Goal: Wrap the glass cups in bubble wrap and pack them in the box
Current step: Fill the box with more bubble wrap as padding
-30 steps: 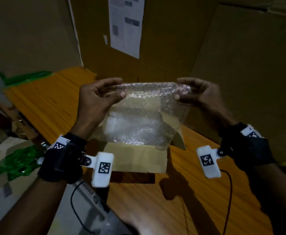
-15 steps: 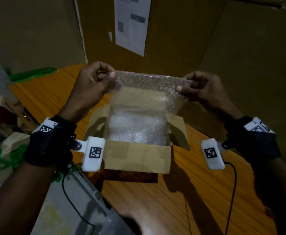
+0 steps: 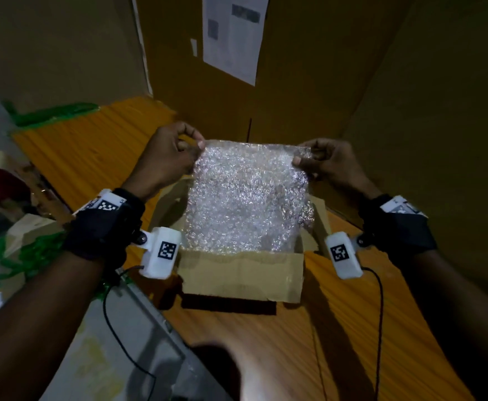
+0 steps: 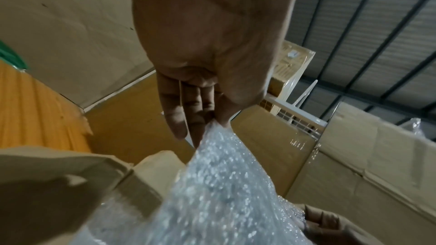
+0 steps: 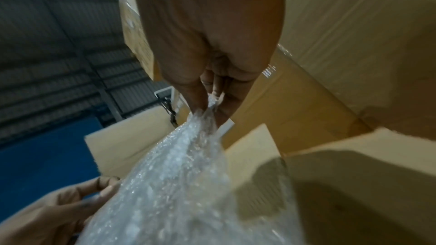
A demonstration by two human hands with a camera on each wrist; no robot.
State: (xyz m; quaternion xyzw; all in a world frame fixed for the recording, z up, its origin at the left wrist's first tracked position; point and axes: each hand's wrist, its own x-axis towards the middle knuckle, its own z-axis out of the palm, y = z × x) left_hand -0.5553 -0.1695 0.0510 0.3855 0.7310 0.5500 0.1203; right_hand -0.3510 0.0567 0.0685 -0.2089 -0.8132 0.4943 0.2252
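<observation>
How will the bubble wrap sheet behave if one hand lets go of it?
The bubble wrap sheet is probably floppy: it hangs from two pinched corners, left hand and right hand, and bunches at the fingers. Likely very light. It should swing and drape over the box.

Dim, perhaps lit from above; blurred edges.

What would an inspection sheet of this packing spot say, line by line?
Surface: orange wooden table.
Job's things: bubble wrap sheet held stretched above the open cardboard box; glass cups: nothing seen.
Clutter: green plastic strips off the table's left side.
Grippers: left hand and right hand each pinch a top corner of the sheet.
Cables: black cables hang from the wrist cameras.
Surroundings: large cartons, one with a paper label.
</observation>
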